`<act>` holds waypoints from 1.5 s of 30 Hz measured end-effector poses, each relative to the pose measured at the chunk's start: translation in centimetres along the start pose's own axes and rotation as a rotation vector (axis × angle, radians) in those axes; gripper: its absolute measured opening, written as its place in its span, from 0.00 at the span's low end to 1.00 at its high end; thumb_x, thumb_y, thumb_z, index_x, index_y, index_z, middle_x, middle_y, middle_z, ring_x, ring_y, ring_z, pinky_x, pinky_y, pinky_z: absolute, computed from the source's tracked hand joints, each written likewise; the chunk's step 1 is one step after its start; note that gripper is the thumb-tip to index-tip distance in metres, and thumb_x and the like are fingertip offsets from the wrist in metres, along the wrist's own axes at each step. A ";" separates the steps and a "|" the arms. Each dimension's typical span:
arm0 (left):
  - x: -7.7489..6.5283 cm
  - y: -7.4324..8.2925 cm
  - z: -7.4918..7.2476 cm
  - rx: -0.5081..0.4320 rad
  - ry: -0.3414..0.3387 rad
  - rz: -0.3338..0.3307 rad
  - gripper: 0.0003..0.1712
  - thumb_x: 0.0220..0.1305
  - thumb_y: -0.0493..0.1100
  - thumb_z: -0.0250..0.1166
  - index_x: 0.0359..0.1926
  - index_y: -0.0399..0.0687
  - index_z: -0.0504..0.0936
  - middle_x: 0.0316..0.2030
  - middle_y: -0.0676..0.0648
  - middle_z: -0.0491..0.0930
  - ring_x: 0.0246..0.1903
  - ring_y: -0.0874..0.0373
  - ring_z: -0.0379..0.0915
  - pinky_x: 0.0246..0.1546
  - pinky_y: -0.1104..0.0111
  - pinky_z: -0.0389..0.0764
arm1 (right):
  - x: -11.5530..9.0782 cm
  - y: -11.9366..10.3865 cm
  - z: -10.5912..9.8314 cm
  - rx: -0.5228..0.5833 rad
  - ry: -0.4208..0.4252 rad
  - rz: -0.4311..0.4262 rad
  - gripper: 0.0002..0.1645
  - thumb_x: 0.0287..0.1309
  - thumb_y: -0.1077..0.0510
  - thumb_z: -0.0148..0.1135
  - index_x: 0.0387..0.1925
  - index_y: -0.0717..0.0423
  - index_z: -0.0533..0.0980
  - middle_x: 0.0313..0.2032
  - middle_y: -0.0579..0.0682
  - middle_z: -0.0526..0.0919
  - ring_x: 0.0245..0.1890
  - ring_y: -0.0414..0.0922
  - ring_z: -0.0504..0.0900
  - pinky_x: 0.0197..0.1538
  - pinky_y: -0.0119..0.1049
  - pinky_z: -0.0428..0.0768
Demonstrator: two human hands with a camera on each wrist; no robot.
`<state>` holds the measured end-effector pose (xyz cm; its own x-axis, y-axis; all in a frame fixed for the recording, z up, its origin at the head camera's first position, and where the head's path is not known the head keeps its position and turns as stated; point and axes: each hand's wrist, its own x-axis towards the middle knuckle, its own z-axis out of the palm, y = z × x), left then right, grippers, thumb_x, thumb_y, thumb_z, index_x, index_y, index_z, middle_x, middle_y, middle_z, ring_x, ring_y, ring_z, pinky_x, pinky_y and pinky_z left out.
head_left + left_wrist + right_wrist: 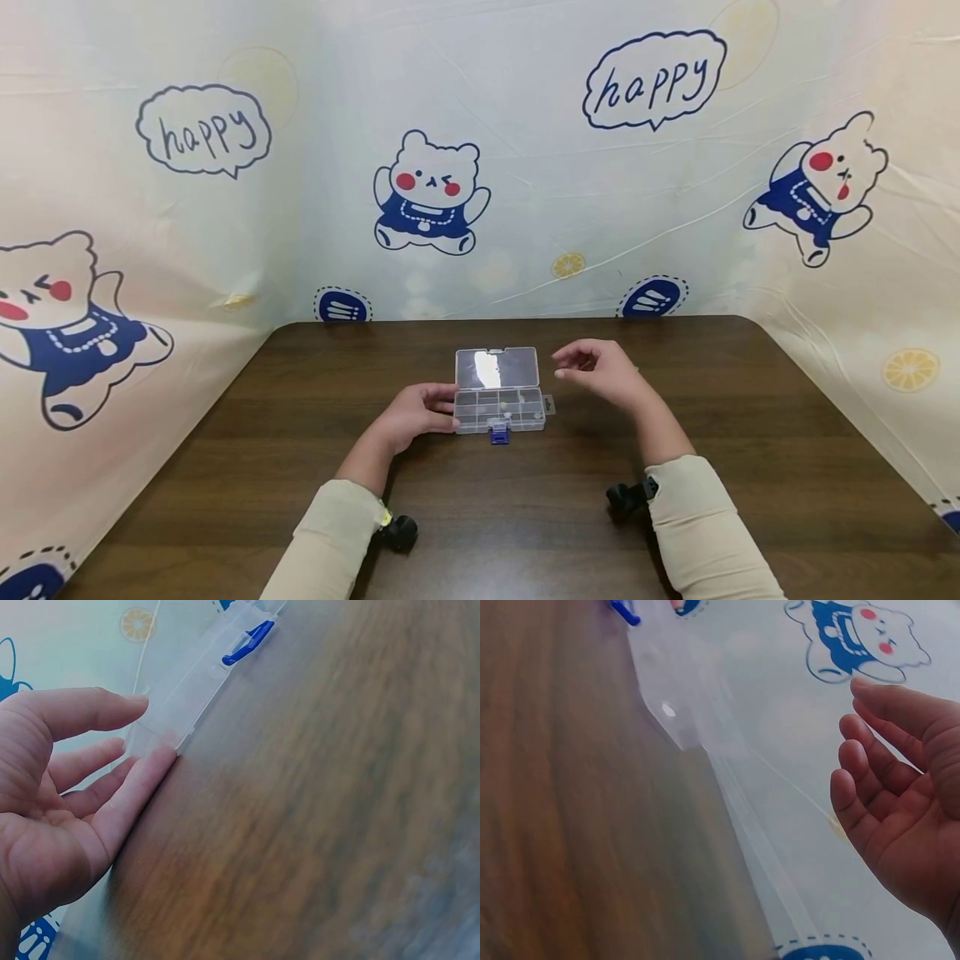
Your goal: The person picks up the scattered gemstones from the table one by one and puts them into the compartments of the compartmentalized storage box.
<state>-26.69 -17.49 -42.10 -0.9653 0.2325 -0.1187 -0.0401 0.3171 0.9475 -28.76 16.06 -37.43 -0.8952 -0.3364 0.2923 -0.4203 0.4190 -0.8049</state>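
A clear plastic compartment box (480,422) sits on the table with its lid (517,367) swung back. A blue latch (499,435) hangs at its front. Small pale pieces lie in some of its compartments. My left hand (415,414) holds the box's left end, thumb by the front corner and fingers farther back. In the left wrist view, fingertips (166,757) meet the box's end close to the tabletop. My right hand (600,372) hovers just right of the lid, apart from the box. In the right wrist view its fingers curl loosely, with nothing visible between them.
The brown wooden table (480,533) reaches back to a pale printed cloth (525,208) with bears and lettering, which also hangs along both sides. A hanging tab (550,405) juts from the box's right end. Black wrist cameras (400,534) sit by the sleeves.
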 end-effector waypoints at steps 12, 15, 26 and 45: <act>-0.1 0.2 0.2 -0.014 0.002 -0.004 0.35 0.48 0.29 0.75 0.60 0.39 0.76 0.48 0.43 0.81 0.46 0.51 0.77 0.45 0.63 0.82 | -1.2 2.1 -3.8 0.032 0.100 0.112 0.18 0.56 0.55 0.71 0.47 0.57 0.81 0.38 0.55 0.82 0.38 0.51 0.76 0.38 0.36 0.79; -0.1 0.1 0.2 -0.018 0.003 -0.006 0.35 0.48 0.30 0.75 0.61 0.39 0.76 0.47 0.43 0.81 0.46 0.51 0.77 0.45 0.63 0.82 | -1.4 2.6 -4.4 0.047 0.110 0.119 0.19 0.56 0.53 0.71 0.48 0.58 0.81 0.40 0.56 0.82 0.38 0.51 0.76 0.39 0.39 0.80; -0.1 0.1 0.1 -0.029 -0.003 -0.007 0.35 0.49 0.30 0.75 0.61 0.39 0.76 0.49 0.42 0.80 0.47 0.50 0.77 0.45 0.63 0.82 | -2.1 3.8 -5.9 0.043 0.160 0.169 0.22 0.58 0.50 0.70 0.50 0.59 0.80 0.40 0.56 0.82 0.37 0.50 0.75 0.41 0.42 0.81; -0.2 0.2 0.3 -0.031 0.000 -0.024 0.35 0.49 0.30 0.75 0.61 0.40 0.76 0.49 0.42 0.80 0.48 0.49 0.76 0.46 0.63 0.82 | -1.9 7.3 -7.7 0.052 0.144 0.230 0.26 0.59 0.50 0.68 0.53 0.62 0.78 0.40 0.55 0.84 0.42 0.61 0.80 0.44 0.44 0.83</act>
<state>-26.43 -17.24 -41.98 -0.9640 0.2250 -0.1414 -0.0712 0.2941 0.9531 -31.28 26.27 -39.89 -0.9796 -0.1129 0.1662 -0.1988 0.4251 -0.8830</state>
